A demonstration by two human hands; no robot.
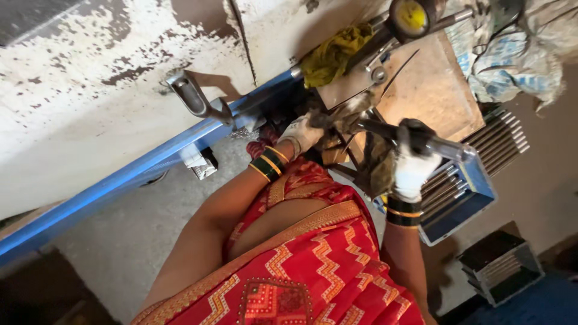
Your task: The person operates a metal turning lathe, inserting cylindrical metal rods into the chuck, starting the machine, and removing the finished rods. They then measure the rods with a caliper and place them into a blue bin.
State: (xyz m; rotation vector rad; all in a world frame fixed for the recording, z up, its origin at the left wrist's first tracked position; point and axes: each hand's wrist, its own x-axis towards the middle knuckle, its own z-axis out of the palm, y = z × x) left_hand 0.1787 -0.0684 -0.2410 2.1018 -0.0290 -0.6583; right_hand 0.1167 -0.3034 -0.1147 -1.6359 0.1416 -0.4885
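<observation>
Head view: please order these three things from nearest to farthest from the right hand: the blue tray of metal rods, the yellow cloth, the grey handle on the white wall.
From the right hand:
1. Blue tray of metal rods, just beside the hand, lower right.
2. Yellow cloth, upper left, above the bench.
3. Grey handle, far left on the white wall.

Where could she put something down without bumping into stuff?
The tan board is bare between the yellow rag and the crumpled cloth. The grey floor under the blue beam is open. Around both gloved hands, left hand and right hand, it is crowded.
</observation>
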